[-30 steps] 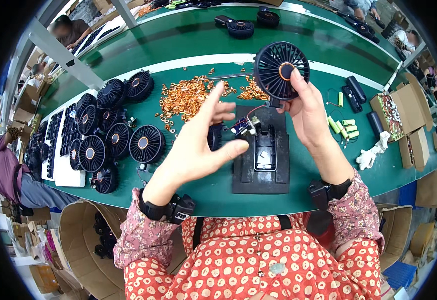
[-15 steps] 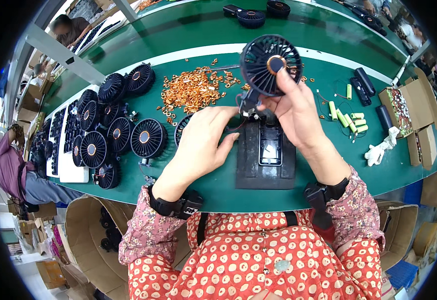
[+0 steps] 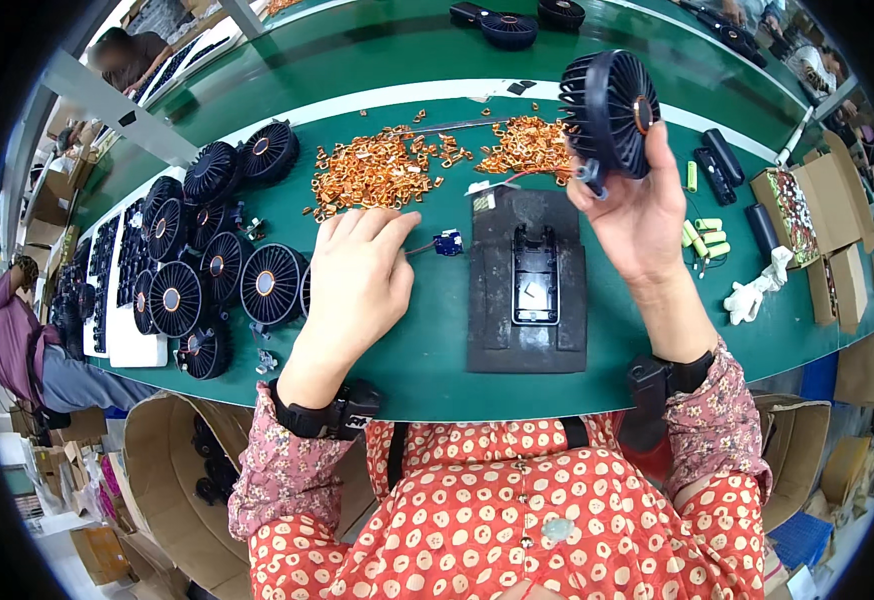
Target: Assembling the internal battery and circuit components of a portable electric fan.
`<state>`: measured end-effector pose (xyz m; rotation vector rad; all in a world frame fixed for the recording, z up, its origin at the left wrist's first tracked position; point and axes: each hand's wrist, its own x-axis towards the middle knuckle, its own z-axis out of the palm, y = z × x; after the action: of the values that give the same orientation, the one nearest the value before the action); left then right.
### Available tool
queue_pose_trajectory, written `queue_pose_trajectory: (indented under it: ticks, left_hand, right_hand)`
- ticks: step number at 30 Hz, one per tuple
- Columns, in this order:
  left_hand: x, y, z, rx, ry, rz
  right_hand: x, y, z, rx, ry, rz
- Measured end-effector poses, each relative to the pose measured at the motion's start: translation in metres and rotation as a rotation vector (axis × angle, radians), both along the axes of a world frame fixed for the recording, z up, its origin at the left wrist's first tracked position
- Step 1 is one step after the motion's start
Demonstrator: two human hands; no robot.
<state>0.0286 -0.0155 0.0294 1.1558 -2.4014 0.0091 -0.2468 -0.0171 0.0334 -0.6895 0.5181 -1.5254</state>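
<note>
My right hand (image 3: pixel 647 200) is raised over the right part of the table, closed on a black round fan head (image 3: pixel 607 115). The fan is tilted, and a small connector with a red wire hangs below it. My left hand (image 3: pixel 362 275) lies palm down with fingers extended, just below a pile of small orange clips (image 3: pixel 372 172). Beside its fingertips is a small blue circuit board (image 3: pixel 448 242), whose wire runs toward the hand. Part of another fan shows at the hand's left edge; what lies beneath the palm is hidden. Between my hands, a black oblong housing (image 3: pixel 536 290) lies on a dark mat (image 3: pixel 492 345).
Several black fans (image 3: pixel 179 298) crowd the left side, beside a white tray (image 3: pixel 137 348). A second clip heap (image 3: pixel 527 148) sits behind the mat. To the right are green battery cells (image 3: pixel 709 238), a white glove (image 3: pixel 757 290) and an open cardboard box (image 3: pixel 842 210).
My right hand has carried the fan right, away from the mat, and turned it more side-on. My left hand has moved left, and the blue circuit board now shows beside it.
</note>
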Motion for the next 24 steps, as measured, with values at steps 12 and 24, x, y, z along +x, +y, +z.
queue_pose_trajectory:
  ticks: [12,24]
  left_hand:
    - [-0.081,0.025,0.012,0.05,-0.197,-0.322]
    - [-0.099,0.026,0.018,-0.074,-0.356,-0.425]
  right_hand:
    - [-0.074,0.032,-0.035,0.194,0.383,0.236]
    - [-0.049,0.034,-0.027,0.211,0.406,0.24]
